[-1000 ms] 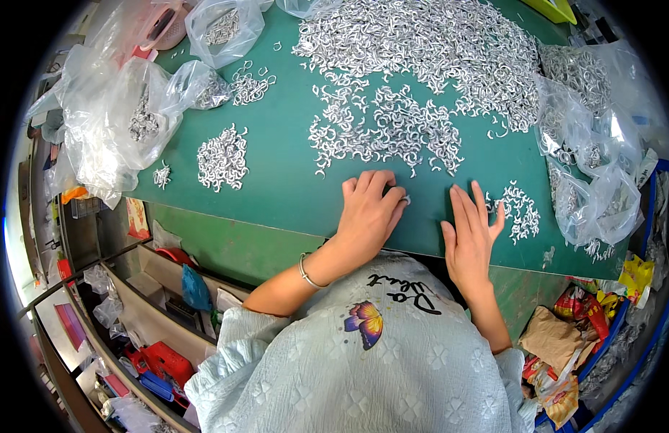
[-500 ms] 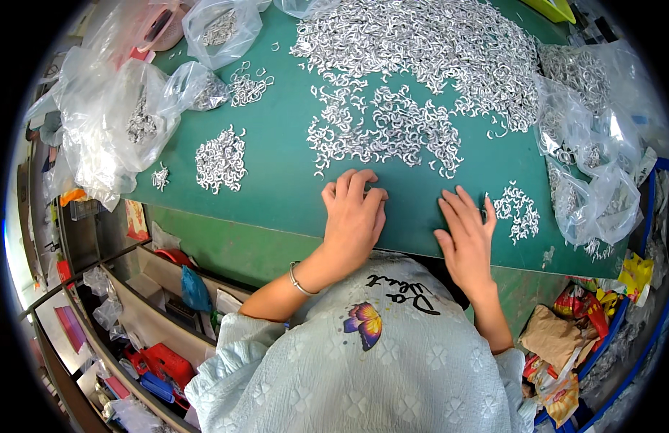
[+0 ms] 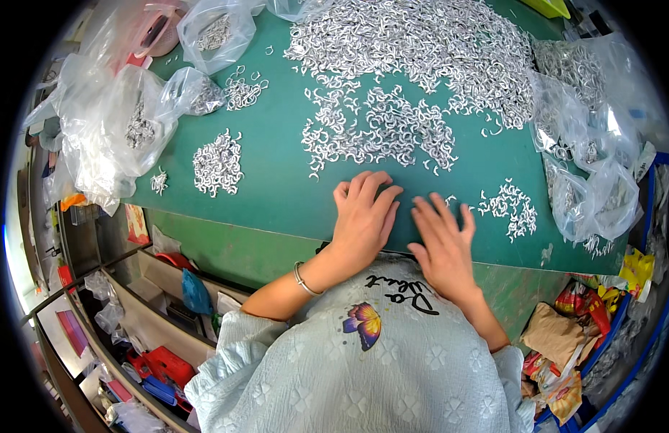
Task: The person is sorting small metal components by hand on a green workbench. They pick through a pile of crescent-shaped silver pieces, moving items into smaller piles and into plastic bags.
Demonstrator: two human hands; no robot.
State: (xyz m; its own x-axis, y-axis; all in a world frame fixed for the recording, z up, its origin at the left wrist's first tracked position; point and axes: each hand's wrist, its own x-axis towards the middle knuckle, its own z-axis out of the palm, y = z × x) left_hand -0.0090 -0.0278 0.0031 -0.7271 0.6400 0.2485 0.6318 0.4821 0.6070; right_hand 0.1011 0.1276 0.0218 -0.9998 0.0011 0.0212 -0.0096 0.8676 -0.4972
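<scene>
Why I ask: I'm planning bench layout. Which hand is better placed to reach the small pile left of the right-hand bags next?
Probably the right hand: it's nearer the small pile, its fingers extended. The left hand sits farther off, by the middle pile.

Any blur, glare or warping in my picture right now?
In the head view, fisheye distortion bends the green table along its front edge; on the head view's left, a plastic bag catches whitish glare; in the head view, the right hand looks slightly soft.
</scene>
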